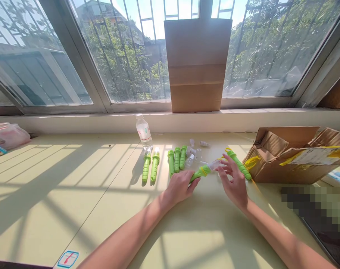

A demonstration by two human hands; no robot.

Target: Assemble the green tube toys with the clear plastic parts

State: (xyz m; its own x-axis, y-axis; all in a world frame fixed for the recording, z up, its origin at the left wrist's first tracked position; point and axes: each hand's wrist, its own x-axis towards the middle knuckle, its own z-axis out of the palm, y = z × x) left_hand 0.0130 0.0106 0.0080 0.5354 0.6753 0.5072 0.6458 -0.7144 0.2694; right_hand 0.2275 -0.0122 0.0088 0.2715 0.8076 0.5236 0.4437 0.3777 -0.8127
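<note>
1. The left hand (pixel 183 185) is closed around a slim, green, ribbed plastic tube (pixel 196 175) with a clear cap (pixel 214 165), tilted up towards the right, in the middle of the table (pixel 108 224).
2. The right hand (pixel 234 183) is half curled at the cap end; whether it grips the cap, I cannot tell.
3. The tube looks light and stiff. Its ribbed body should give the surest hold; the smooth, thin-looking cap may slip or crack if squeezed hard.
4. Three upright-looking green tubes (pixel 177 160) and loose clear caps (pixel 190 161) sit just beyond; two capped tubes (pixel 153 168) and a clear water bottle (pixel 144 135) are farther left.
5. To the right, a green tube with a yellow loop (pixel 239 164) lies beside an open brown cardboard box (pixel 281 164), whose edge limits sideways movement. More room lies towards the near side.
</note>
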